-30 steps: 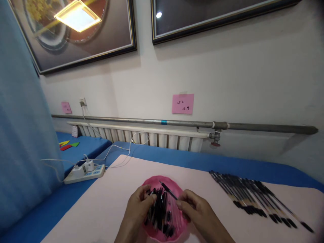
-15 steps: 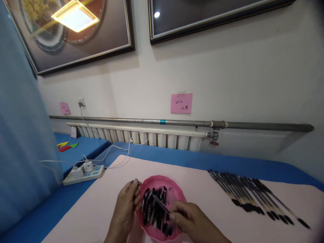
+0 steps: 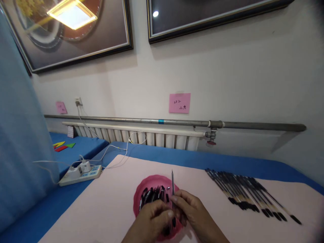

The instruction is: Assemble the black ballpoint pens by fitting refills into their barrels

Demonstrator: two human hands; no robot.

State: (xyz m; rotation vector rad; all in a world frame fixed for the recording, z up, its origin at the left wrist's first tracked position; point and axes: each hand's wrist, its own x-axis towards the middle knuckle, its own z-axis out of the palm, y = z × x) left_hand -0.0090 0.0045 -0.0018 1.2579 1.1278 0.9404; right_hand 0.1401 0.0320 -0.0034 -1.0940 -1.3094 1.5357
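Lower centre: right hand (image 3: 189, 210) pinches pen (image 3: 172, 184) snugly, tip up, apparently keeping point clear. Left hand (image 3: 153, 221) curled beside lower end; grip can't tell. Pink bowl (image 3: 136, 196) beneath, corralling black pieces (image 3: 150, 195).

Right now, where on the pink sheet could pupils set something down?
Bare sheet shows between the power strip and pink bowl, and between the right hand and pen row. Crowded: that row, and the bowl holding pen parts near the left hand.

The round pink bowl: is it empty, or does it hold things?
Not empty: shiny black pen parts lie inside the round pink bowl, partly hidden by the left hand.
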